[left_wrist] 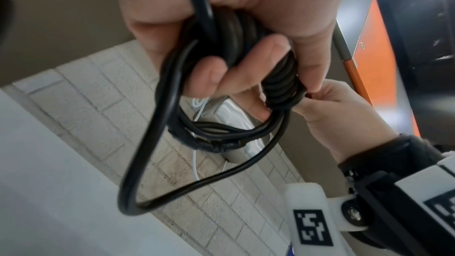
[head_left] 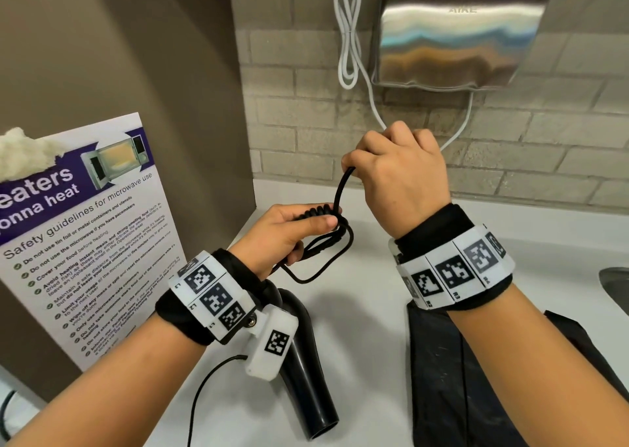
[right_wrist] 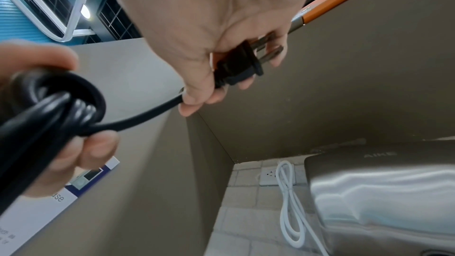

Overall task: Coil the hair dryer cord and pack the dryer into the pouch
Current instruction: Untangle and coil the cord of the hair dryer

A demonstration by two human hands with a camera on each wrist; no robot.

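A black hair dryer (head_left: 306,361) lies on the white counter (head_left: 371,269), partly under my left wrist. My left hand (head_left: 289,232) grips the coiled black cord bundle (head_left: 320,213) above it, with thumb and fingers (left_wrist: 221,73) curled round the loops (left_wrist: 283,85). One loose loop hangs below. My right hand (head_left: 398,170) is raised just right of the bundle and grips the cord's end, with the black plug (right_wrist: 238,67) inside its fist and the prongs sticking out. A short stretch of cord (right_wrist: 147,114) runs taut from the fist to the wrapped bundle (right_wrist: 61,108). The black pouch (head_left: 459,378) lies flat under my right forearm.
A microwave safety poster (head_left: 85,242) leans against the brown wall at left. A steel hand dryer (head_left: 459,34) with a looped white cable (head_left: 347,38) hangs on the brick wall behind. A sink edge (head_left: 616,286) shows at far right.
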